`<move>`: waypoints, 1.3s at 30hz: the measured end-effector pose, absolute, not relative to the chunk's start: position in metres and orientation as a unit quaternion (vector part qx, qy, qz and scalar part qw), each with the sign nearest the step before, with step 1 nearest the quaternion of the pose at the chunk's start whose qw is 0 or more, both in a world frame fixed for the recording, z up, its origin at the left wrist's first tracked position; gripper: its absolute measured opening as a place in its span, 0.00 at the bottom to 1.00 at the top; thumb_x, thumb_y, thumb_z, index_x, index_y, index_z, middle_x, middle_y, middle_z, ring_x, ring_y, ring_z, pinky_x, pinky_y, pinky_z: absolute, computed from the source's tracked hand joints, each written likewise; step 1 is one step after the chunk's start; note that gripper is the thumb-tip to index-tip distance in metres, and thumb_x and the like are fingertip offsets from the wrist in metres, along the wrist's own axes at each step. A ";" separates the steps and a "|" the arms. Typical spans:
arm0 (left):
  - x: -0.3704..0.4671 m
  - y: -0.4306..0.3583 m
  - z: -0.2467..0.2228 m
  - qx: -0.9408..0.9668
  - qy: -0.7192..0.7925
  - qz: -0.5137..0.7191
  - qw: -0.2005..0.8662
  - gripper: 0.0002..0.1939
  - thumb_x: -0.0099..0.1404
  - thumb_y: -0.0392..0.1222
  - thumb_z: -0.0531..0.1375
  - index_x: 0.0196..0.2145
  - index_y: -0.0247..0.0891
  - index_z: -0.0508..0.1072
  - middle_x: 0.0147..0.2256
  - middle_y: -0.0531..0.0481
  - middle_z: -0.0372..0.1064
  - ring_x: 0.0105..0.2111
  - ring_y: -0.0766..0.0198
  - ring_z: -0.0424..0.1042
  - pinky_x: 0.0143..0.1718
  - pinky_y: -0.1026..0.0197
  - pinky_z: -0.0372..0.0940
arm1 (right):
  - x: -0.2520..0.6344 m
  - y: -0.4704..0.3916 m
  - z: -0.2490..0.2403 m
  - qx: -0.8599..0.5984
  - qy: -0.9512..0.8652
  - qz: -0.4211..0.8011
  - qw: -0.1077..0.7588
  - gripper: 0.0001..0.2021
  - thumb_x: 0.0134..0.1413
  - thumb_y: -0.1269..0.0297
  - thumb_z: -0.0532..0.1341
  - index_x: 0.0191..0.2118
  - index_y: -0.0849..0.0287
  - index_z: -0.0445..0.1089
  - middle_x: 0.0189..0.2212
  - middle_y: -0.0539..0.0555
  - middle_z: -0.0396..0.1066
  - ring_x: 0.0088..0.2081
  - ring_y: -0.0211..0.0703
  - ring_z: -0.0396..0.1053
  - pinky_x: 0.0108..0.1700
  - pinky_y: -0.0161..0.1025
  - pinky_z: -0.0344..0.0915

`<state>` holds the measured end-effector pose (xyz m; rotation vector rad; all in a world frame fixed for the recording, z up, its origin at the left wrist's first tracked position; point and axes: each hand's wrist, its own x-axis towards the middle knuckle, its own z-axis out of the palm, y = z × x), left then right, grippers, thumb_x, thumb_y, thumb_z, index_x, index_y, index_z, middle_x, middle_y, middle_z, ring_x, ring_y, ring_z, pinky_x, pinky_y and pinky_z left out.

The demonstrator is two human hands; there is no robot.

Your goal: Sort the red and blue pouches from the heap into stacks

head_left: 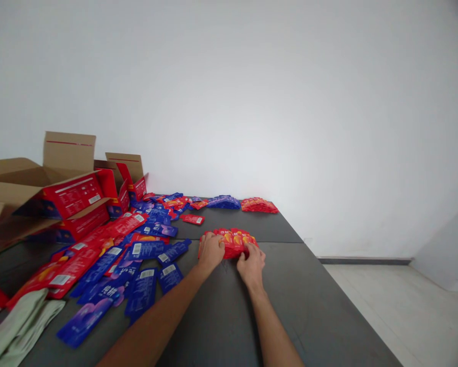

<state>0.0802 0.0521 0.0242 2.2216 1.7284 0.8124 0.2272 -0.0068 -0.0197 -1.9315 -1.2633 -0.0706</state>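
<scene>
Head view: just below and right of the frame's centre, a row of overlapping red pouches [234, 242] with orange and white print, set on the dark table [221, 306]. At the left end of the row, the left hand [212, 250], back upward, fingers curled over and touching the pouches. At the right end, the right hand [251, 265], thumb toward the front edge, fingers bent and also touching. Fingertips partly hidden, so cannot tell if pinching tight or merely resting against the ends.

Higher in the frame, near the white wall [229, 102], a fanned blue pile [224, 203] and, just to the right, a fanned red pile [259, 205]. Left of the row and a little above, a lone red pouch [192, 219]. From the centre left down to the lower left, a loose heap of blue and red pouches [146, 250], overlapping at many angles. At the left edge, open cardboard boxes [76, 196] with red and blue printed sides. In the lower left corner, beside the heap, a pale green cloth [26, 326], folded. At lower right, beyond the table's slanting edge, pale floor [385, 295].
</scene>
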 end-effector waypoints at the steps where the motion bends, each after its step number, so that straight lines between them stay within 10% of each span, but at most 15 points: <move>1: 0.078 0.051 0.023 0.751 0.589 0.278 0.104 0.17 0.64 0.42 0.55 0.48 0.45 0.77 0.51 0.42 0.69 0.50 0.53 0.66 0.52 0.53 0.59 | 0.227 -0.007 -0.020 -0.765 -0.503 -0.031 0.401 0.22 0.50 0.69 0.55 0.51 0.61 0.72 0.54 0.59 0.68 0.55 0.58 0.59 0.54 0.49 0.57; 11: 0.056 0.026 -0.001 0.782 0.561 0.256 0.094 0.26 0.65 0.50 0.54 0.60 0.47 0.65 0.64 0.43 0.55 0.65 0.46 0.48 0.62 0.42 0.47 | 0.210 -0.011 -0.019 -0.733 -0.559 -0.068 0.383 0.24 0.52 0.67 0.55 0.56 0.62 0.69 0.58 0.62 0.63 0.58 0.62 0.55 0.56 0.55 0.55; 30: -0.111 0.054 0.015 0.666 0.692 0.277 -0.019 0.17 0.68 0.41 0.50 0.48 0.38 0.73 0.53 0.40 0.67 0.55 0.53 0.62 0.56 0.52 0.56 | 0.011 0.049 0.009 -0.586 -0.749 0.078 0.300 0.18 0.60 0.72 0.50 0.52 0.61 0.71 0.50 0.61 0.71 0.53 0.47 0.65 0.56 0.41 0.56; 39: -0.160 0.081 0.007 0.566 0.768 0.299 -0.024 0.23 0.67 0.40 0.50 0.58 0.33 0.65 0.54 0.34 0.66 0.56 0.46 0.61 0.54 0.44 0.55 | -0.042 0.082 0.003 -0.667 -0.688 0.139 0.249 0.21 0.57 0.67 0.52 0.56 0.60 0.67 0.50 0.66 0.71 0.58 0.62 0.58 0.52 0.55 0.56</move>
